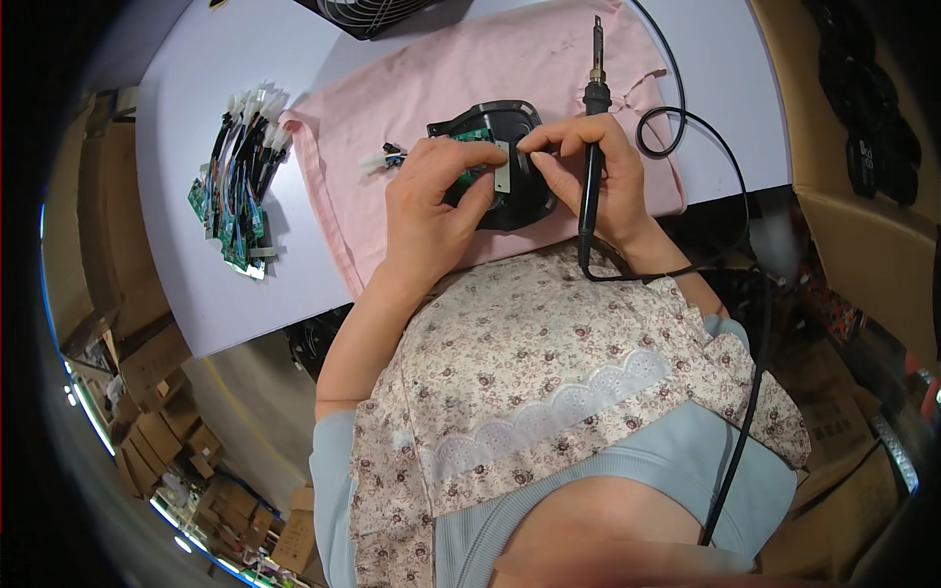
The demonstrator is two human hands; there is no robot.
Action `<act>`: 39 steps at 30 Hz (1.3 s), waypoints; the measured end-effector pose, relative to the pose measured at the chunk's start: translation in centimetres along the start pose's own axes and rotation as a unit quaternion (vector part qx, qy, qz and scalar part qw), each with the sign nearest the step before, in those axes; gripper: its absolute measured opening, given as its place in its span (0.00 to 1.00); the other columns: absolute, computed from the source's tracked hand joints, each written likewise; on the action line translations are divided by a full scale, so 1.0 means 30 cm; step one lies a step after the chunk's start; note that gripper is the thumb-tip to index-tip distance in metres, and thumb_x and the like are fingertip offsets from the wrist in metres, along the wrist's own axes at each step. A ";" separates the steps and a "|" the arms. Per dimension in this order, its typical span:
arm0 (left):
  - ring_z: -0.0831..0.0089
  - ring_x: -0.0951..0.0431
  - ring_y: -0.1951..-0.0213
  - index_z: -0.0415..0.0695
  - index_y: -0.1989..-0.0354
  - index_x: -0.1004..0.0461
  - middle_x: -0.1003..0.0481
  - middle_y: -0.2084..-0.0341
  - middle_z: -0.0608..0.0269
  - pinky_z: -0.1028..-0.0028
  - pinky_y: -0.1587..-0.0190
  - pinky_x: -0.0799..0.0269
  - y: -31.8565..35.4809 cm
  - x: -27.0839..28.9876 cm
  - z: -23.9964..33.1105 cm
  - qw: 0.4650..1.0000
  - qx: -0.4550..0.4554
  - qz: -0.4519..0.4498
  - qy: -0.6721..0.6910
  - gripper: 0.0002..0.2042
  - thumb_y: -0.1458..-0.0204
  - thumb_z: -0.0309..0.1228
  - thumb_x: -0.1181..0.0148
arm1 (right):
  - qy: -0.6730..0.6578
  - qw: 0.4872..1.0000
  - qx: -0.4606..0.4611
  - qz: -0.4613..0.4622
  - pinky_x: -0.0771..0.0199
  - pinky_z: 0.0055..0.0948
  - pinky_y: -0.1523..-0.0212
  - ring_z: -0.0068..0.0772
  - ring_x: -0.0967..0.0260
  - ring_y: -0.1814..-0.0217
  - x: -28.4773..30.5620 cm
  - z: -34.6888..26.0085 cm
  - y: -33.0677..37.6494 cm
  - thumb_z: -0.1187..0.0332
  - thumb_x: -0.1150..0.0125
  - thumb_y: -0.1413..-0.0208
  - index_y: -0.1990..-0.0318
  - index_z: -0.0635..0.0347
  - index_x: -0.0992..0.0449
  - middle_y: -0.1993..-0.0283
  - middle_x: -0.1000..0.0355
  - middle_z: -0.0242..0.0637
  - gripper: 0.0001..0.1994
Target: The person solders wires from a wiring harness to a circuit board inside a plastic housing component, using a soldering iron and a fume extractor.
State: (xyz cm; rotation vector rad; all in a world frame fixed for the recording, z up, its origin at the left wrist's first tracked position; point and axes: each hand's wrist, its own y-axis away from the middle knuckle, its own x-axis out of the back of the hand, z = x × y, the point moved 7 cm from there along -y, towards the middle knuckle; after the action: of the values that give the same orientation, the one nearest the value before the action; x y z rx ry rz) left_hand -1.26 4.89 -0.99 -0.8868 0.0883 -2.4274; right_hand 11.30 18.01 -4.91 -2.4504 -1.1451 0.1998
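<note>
A black plastic housing [524, 201] lies on a folded pink cloth, with a green circuit board [477, 135] and a pale flat metal strip [503, 176] in it. My left hand [436, 201] is closed at the board's left side, index finger and thumb at the strip and partly covering the board. In my right hand [610, 171] a soldering iron [591, 196] is held upright, tip pointing away from me. That hand's thumb and index finger come close together above the housing's right part; whether something tiny is between them is too small to tell.
The pink cloth [392, 98] covers the middle of the white table [176, 225]. A bundle of wired circuit boards [235, 191] lies at left. A black fan-like grille [368, 12] stands at the back. The iron's black cord [730, 157] loops at right, beside a cardboard box [863, 245].
</note>
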 end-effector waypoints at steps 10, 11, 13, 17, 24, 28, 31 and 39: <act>0.64 0.21 0.57 0.40 0.55 0.20 0.18 0.62 0.57 0.67 0.53 0.26 0.002 0.004 0.006 0.999 0.040 0.017 0.015 0.14 0.50 0.29 0.29 | -0.006 1.000 -0.018 0.000 0.31 0.21 0.65 0.19 0.33 0.69 -0.008 0.015 -0.010 0.78 0.33 0.42 0.59 0.61 0.28 0.61 0.19 0.33 0.09; 0.64 0.21 0.57 0.40 0.55 0.20 0.18 0.62 0.57 0.67 0.53 0.26 0.003 -0.002 0.008 0.999 0.038 0.016 0.014 0.14 0.50 0.29 0.29 | -0.004 1.000 -0.014 0.002 0.30 0.21 0.65 0.19 0.33 0.69 -0.005 0.011 -0.009 0.78 0.33 0.42 0.59 0.61 0.28 0.61 0.19 0.33 0.09; 0.65 0.19 0.58 0.41 0.53 0.21 0.18 0.61 0.57 0.69 0.52 0.25 0.014 -0.009 -0.024 0.995 0.097 0.025 0.021 0.15 0.49 0.26 0.29 | 0.002 0.999 -0.024 -0.025 0.28 0.22 0.60 0.21 0.29 0.62 0.000 0.002 -0.008 0.79 0.35 0.40 0.58 0.60 0.32 0.57 0.19 0.40 0.10; 0.67 0.18 0.58 0.40 0.52 0.21 0.18 0.60 0.57 0.71 0.52 0.25 0.007 0.002 -0.032 0.985 0.138 0.032 0.099 0.13 0.47 0.23 0.32 | 0.049 0.996 -0.020 -0.070 0.26 0.21 0.53 0.21 0.27 0.53 -0.014 -0.001 -0.017 0.80 0.37 0.39 0.57 0.59 0.37 0.47 0.22 0.50 0.13; 0.76 0.22 0.56 0.38 0.47 0.21 0.20 0.59 0.63 0.76 0.50 0.28 0.010 0.025 -0.053 0.995 0.074 -0.032 0.059 0.13 0.41 0.18 0.40 | -0.039 0.999 -0.011 0.032 0.21 0.20 0.64 0.20 0.23 0.65 -0.001 0.039 -0.023 0.79 0.33 0.43 0.54 0.62 0.37 0.45 0.22 0.51 0.17; 0.64 0.19 0.60 0.42 0.52 0.19 0.22 0.63 0.57 0.69 0.55 0.25 -0.018 0.012 -0.006 0.996 0.037 -0.079 0.022 0.13 0.44 0.18 0.40 | -0.052 0.998 -0.042 0.017 0.19 0.22 0.60 0.22 0.21 0.61 -0.008 0.048 -0.021 0.79 0.33 0.42 0.55 0.62 0.37 0.44 0.22 0.53 0.16; 0.61 0.20 0.60 0.42 0.55 0.19 0.23 0.63 0.57 0.68 0.55 0.25 -0.029 0.006 -0.014 0.993 0.024 -0.113 -0.039 0.10 0.45 0.19 0.39 | -0.065 0.996 -0.058 0.015 0.20 0.21 0.60 0.21 0.21 0.61 -0.015 0.057 -0.023 0.79 0.34 0.42 0.56 0.61 0.37 0.44 0.22 0.52 0.15; 0.58 0.23 0.59 0.43 0.62 0.19 0.20 0.67 0.58 0.63 0.55 0.29 -0.078 0.013 -0.020 0.991 0.061 -0.116 -0.003 0.05 0.47 0.24 0.35 | -0.052 0.996 -0.063 0.027 0.20 0.21 0.57 0.21 0.22 0.61 -0.014 0.067 -0.022 0.79 0.36 0.42 0.57 0.61 0.36 0.44 0.21 0.48 0.13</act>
State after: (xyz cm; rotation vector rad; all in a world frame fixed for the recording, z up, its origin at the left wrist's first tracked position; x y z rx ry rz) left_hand -2.98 6.62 -0.68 -0.8916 -0.1725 -2.6122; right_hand 9.94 18.71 -6.44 -2.6124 -1.1676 0.2830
